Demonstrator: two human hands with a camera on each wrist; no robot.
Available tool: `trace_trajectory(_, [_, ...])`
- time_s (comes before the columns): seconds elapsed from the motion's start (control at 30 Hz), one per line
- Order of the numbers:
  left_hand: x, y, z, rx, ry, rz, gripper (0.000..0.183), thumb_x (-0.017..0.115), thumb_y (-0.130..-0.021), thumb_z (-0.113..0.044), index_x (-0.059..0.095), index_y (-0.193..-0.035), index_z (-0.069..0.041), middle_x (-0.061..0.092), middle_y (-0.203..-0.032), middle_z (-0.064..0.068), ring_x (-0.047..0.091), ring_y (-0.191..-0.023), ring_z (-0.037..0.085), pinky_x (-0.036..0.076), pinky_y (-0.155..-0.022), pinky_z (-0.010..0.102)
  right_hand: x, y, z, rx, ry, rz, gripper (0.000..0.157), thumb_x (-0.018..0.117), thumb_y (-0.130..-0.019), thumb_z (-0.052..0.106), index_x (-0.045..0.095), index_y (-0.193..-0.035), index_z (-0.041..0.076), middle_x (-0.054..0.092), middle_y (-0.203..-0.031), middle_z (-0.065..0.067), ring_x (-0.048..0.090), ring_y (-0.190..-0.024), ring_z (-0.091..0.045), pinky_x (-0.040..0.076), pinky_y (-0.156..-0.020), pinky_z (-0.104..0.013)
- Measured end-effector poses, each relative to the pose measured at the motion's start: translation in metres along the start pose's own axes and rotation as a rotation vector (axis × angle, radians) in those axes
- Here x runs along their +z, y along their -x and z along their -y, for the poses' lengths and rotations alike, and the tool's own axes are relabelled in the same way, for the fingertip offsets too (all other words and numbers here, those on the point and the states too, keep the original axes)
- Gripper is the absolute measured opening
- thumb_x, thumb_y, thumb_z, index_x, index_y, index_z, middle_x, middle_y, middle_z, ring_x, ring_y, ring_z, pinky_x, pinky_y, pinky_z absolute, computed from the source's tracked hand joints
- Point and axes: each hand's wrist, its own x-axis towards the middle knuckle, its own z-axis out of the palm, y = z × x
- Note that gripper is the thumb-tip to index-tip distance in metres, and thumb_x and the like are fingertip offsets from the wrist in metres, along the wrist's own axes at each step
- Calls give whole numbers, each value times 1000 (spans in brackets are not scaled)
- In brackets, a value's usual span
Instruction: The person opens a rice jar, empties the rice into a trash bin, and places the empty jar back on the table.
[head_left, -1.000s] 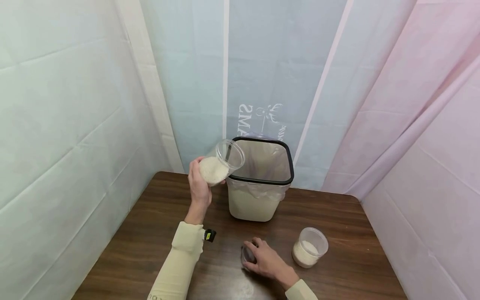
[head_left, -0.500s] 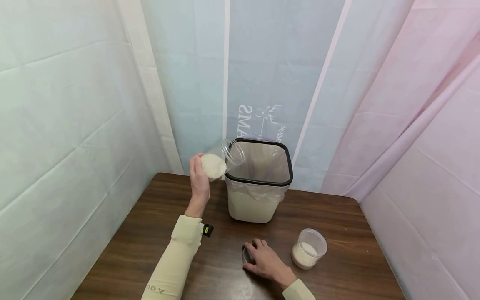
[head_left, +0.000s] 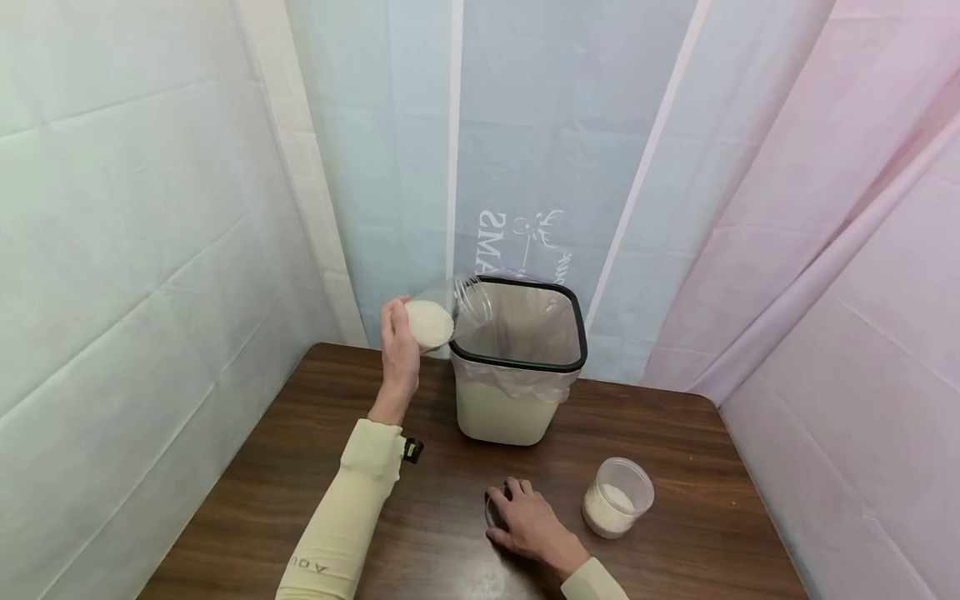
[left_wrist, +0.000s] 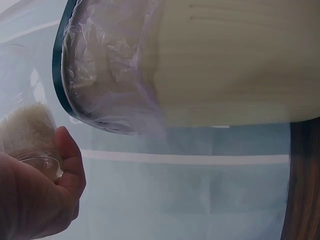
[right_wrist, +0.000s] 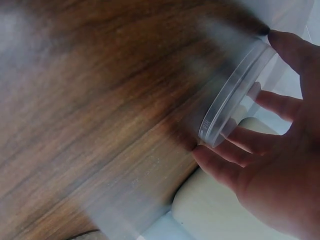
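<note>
My left hand (head_left: pixel 400 350) grips a clear plastic jar (head_left: pixel 448 302) partly filled with white rice (head_left: pixel 429 324). The jar is tilted, its open mouth over the left rim of a lined trash bin (head_left: pixel 504 410). In the left wrist view, the jar's lower end lies between thumb and fingers; no falling grains can be made out. On the table in front of the bin, my right hand (head_left: pixel 532 527) spans a round clear lid (right_wrist: pixel 234 95), thumb at one edge and fingers at the other. The hand hides much of the lid in the head view.
Right of my right hand stands a second clear jar (head_left: pixel 618 498), upright, partly filled with rice. A plastic bag (head_left: pixel 517 382) hangs over the bin's black rim. Fabric curtains (head_left: pixel 390 167) enclose the brown wooden table (head_left: pixel 660 425) behind and at both sides.
My left hand has risen slightly, and the jar has tipped further toward the bin, its rice shifting inside. My right hand stays at the lid.
</note>
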Motion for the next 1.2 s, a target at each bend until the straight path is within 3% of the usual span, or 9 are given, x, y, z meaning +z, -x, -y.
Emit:
trace_trajectory(0.17, [2,-3,-4,15,-22,-6,55,26,-104,-54,46,-133,-12,45,-136,9,47,-107,20,43,-84,32,-2,1,1,9,11,10,62,66,-88,51,52,-139,18,53,-131,-18,52,-117,-36,52,-84,-50])
trace_trajectory(0.27, [3,-4,-5,35,-50,-4,54,27,-105,-51,46,-131,-8,43,-143,8,44,-116,21,36,-97,35,-5,2,2,11,24,29,64,65,-88,52,50,-140,19,51,-133,-18,52,-119,-36,51,-84,-51])
trace_trajectory(0.43, [2,-9,-2,74,-95,4,47,28,-107,-42,46,-122,-2,45,-142,12,44,-122,24,34,-104,39,-8,1,2,-4,29,69,65,64,-89,54,48,-142,20,50,-135,-18,51,-121,-36,51,-84,-52])
trace_trajectory(0.63, [1,-16,-4,121,-108,22,46,31,-106,-40,46,-123,1,51,-130,17,47,-98,20,39,-89,32,-11,0,1,2,-13,77,66,64,-89,53,48,-143,19,50,-137,-18,50,-123,-36,51,-86,-54])
trace_trajectory(0.87, [3,-20,-8,132,-160,44,50,35,-105,-44,50,-129,-3,54,-103,12,49,-81,17,41,-74,29,-16,-1,-2,-8,-94,48,62,59,-92,53,51,-140,15,54,-131,-17,53,-119,-35,52,-86,-52])
trace_trajectory(1.1, [5,-20,-15,106,-239,85,48,33,-105,-46,49,-132,-10,58,-120,18,56,-90,28,45,-72,36,-23,-2,-8,-1,-163,65,55,59,-92,49,55,-135,15,57,-126,-10,53,-113,-29,52,-84,-45])
trace_trajectory(1.2, [6,-23,-10,117,-272,85,50,32,-104,-51,49,-132,-14,58,-126,16,58,-98,29,47,-76,41,-23,-2,-10,-10,-163,56,55,60,-92,49,56,-134,15,57,-124,-9,54,-111,-28,52,-82,-43])
